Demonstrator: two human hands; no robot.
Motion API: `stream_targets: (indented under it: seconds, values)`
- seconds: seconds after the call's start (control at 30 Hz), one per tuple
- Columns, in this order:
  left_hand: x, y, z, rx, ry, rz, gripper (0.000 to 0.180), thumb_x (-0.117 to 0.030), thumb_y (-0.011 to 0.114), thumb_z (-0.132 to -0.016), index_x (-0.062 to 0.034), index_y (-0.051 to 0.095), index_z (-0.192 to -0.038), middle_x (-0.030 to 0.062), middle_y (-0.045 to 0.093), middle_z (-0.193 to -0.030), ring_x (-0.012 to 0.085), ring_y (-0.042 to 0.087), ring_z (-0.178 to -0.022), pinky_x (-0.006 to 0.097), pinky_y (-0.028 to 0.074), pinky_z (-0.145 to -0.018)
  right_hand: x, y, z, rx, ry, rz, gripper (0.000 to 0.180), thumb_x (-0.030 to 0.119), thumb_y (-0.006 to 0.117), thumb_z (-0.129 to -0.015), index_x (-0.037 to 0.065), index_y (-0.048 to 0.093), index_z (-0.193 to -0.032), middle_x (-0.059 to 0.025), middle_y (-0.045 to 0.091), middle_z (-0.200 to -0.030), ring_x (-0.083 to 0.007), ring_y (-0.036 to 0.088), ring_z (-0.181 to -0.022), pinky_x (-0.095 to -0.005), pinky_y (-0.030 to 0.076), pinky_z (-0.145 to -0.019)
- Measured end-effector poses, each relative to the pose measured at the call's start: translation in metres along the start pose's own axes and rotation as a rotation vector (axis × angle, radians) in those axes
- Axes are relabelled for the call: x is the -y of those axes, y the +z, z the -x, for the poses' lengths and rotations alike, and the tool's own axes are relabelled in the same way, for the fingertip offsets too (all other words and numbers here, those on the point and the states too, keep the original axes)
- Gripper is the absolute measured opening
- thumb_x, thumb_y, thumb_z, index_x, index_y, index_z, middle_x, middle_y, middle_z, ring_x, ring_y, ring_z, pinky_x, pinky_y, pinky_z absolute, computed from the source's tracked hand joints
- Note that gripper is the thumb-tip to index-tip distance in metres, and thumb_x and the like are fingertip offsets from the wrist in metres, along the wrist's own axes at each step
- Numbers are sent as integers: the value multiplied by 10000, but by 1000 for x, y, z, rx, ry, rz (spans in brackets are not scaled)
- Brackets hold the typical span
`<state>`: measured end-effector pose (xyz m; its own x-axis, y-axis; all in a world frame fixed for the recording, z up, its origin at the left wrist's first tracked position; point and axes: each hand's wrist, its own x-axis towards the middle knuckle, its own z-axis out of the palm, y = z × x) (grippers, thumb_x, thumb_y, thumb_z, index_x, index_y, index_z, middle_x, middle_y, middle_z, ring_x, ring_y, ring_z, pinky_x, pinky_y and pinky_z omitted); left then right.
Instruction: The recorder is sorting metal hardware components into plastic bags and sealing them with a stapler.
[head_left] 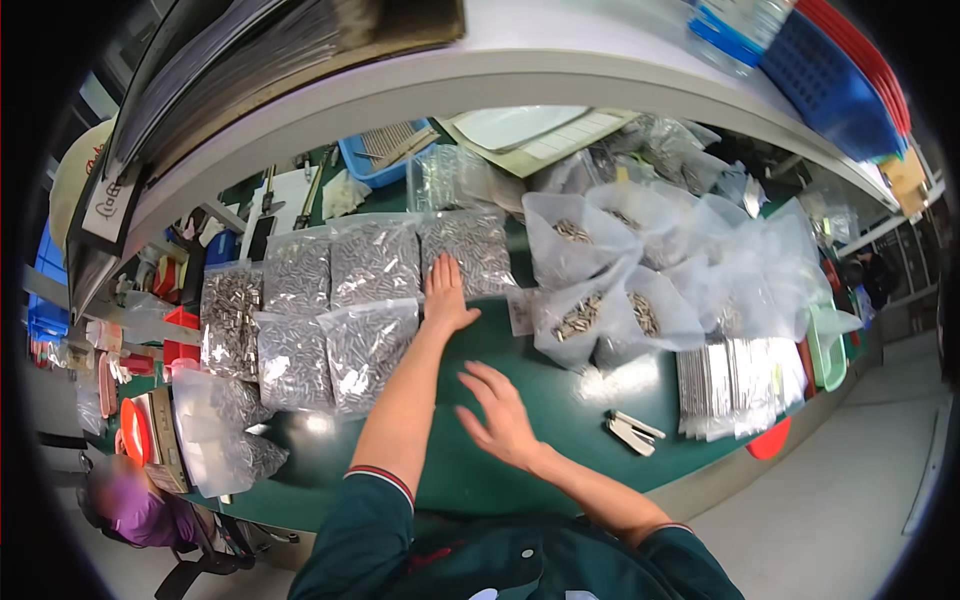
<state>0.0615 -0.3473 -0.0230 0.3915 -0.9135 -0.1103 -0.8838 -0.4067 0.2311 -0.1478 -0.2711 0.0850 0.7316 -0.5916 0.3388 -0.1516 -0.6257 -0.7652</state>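
Note:
My left hand [447, 297] reaches far forward, its fingers stretched out flat on the lower part of a clear plastic bag of small metal pins [468, 240]. Several similar flat bags lie beside it in two rows, one of them a front bag [370, 355] left of my forearm. My right hand [500, 418] is over the green tabletop [560, 470], fingers spread with nothing in them. To its right rests a white stapler [633, 433]. Beyond the stapler stand several open plastic bags [575, 325] with metal parts inside.
A stack of flat silvery packets [740, 385] lies at the right, beside a green tray [828, 345]. A shelf [560, 70] crosses above the table's back, with folders [230, 70] and blue baskets [825, 80]. A scale [160, 440] stands left. Another person [150, 510] sits at lower left.

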Motion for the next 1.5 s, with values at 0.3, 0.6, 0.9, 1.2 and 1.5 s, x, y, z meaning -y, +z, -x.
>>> stream_targets:
  seconds: [0.3, 0.6, 0.9, 1.2, 1.5]
  values:
    - [-72, -8, 89, 254, -76, 252, 584, -355, 696, -717, -24, 555, -1178, 168, 563, -1210, 311, 507, -1151, 442, 329, -1021, -42, -154, 123, 229, 373, 231, 199, 198, 626, -795, 29, 630, -900, -135, 646, -747, -333, 624, -689, -416, 498, -624]
    - [-142, -91, 68, -426, 21, 604, 316, -343, 642, -798, -29, 675, -818, 127, 666, -706, 280, 657, -656, 361, 503, -608, -22, -157, -14, 29, 337, 554, 541, 207, 680, -739, 87, 470, -1222, -131, 643, -715, -324, 633, -673, -443, 477, -598]
    - [-210, -127, 6, -60, 297, -65, 223, -237, 694, -731, -37, 661, -825, 171, 658, -876, 359, 631, -852, 441, 501, -724, -46, -139, -35, 189, 375, 853, 103, 141, 621, -754, 99, 650, -843, -113, 672, -786, -271, 670, -774, -389, 528, -649]
    - [-141, -125, 35, -156, 387, 94, 136, -177, 647, -723, -42, 662, -713, 196, 626, -722, 362, 622, -708, 453, 487, -638, -49, -145, 26, 166, 69, 715, 72, 80, 570, -687, 63, 637, -666, -140, 646, -681, -291, 656, -676, -400, 511, -578]
    - [-92, -152, 232, -93, -39, 548, 172, -136, 587, -779, -19, 613, -655, 109, 582, -531, 232, 595, -480, 335, 444, -490, 8, -156, 82, 208, -128, 484, 85, 115, 589, -677, 76, 548, -614, -84, 577, -617, -247, 591, -611, -375, 462, -553]
